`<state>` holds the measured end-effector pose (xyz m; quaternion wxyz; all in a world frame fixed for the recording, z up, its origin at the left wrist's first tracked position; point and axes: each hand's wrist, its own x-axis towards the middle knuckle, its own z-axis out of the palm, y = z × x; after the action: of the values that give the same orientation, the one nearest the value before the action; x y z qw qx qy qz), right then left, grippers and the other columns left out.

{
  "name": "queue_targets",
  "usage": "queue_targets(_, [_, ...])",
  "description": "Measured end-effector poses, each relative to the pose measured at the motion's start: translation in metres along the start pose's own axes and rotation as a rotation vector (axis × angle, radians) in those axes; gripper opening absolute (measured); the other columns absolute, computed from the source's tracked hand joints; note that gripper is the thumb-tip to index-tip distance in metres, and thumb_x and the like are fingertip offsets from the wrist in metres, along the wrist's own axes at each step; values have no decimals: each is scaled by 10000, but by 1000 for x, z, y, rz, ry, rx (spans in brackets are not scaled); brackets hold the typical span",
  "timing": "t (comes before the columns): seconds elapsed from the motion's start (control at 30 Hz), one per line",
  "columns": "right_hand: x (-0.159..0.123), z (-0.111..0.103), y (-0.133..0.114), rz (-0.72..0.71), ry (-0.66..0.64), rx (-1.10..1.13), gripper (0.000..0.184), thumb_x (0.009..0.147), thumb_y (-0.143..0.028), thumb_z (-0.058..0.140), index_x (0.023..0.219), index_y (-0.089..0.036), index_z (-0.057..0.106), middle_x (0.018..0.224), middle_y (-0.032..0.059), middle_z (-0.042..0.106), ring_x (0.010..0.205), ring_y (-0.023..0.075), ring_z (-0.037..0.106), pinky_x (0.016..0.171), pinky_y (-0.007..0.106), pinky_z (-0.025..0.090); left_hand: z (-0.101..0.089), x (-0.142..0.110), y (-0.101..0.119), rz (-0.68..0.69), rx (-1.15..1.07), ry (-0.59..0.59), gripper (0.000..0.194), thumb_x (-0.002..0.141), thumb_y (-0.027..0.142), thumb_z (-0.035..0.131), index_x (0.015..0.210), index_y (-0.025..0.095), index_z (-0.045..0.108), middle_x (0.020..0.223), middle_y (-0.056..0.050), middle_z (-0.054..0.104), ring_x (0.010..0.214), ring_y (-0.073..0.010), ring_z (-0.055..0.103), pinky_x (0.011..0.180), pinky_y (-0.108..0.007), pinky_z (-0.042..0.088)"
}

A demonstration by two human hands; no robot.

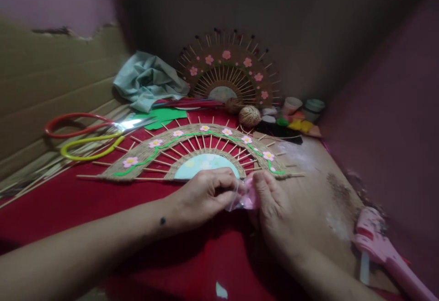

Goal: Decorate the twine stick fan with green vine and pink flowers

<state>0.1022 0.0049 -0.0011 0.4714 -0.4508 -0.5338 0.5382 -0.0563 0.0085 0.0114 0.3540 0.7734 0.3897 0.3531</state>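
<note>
My left hand pinches the edge of a small clear plastic bag with something pink inside. On the bag's other side, my right hand grips the pink part between thumb and fingers. What the pink stuff is, I cannot make out. Just behind both hands lies a half-round fan of thin sticks and woven twine. Pink flowers with yellow centres and a wavy green line run along its band. Its pale blue half-disc centre is partly covered by my left hand.
Behind stands a second flowered fan. Scissors and a bluish cloth lie left. A twine ball, small tubs and coloured clay-like pieces sit back right. A pink glue gun lies right, on brown board.
</note>
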Motion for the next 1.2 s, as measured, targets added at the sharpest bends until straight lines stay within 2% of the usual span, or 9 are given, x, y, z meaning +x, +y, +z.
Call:
queue_targets(0.23, [2,1,-3,-41,34,-17,357,840,-505,533,661,-199,493,549,-54,473,473,69,423,458,178,387,-4,3,-1,4,-51,-67,79,799,170,635,802,136,706,697,11,546,669,-93,517,621,-188,408])
queue_targets(0.43, [0,1,3,158,-4,-1,397,817,-620,471,735,-231,455,433,-85,455,305,82,399,284,181,301,1,1,-3,96,45,-11,109,812,113,596,796,104,703,734,-17,550,683,-98,521,633,-193,408])
queue_targets(0.6, [2,0,3,52,-2,-22,361,842,-545,507,698,-217,461,429,-87,438,326,58,361,312,172,264,-3,1,0,95,78,-91,150,849,119,550,801,111,692,715,-4,518,675,-93,497,617,-186,391])
queue_targets(0.77, [5,-2,8,79,-72,24,333,857,-520,515,726,-219,455,409,-107,404,297,47,298,290,167,203,-5,2,2,73,74,-121,165,839,101,551,752,115,690,685,17,501,643,-74,483,592,-167,376])
queue_targets(0.93, [3,-3,13,101,-176,42,331,840,-542,531,801,-226,438,457,-104,476,314,59,381,294,149,279,-2,0,-3,13,41,-84,144,813,137,612,699,136,700,641,26,514,619,-74,501,572,-164,385])
queue_targets(1.03, [1,-1,12,113,-172,19,334,853,-543,502,793,-221,434,491,-96,493,329,64,420,299,154,321,1,-2,-4,12,32,-63,155,801,166,642,657,129,687,650,13,541,628,-82,520,593,-173,406])
queue_targets(1.2, [-3,1,7,90,-161,-29,331,874,-520,469,757,-214,427,470,-94,476,362,65,440,334,153,351,8,-5,-1,136,62,-26,188,820,128,589,643,123,652,667,-12,576,663,-96,545,634,-185,431])
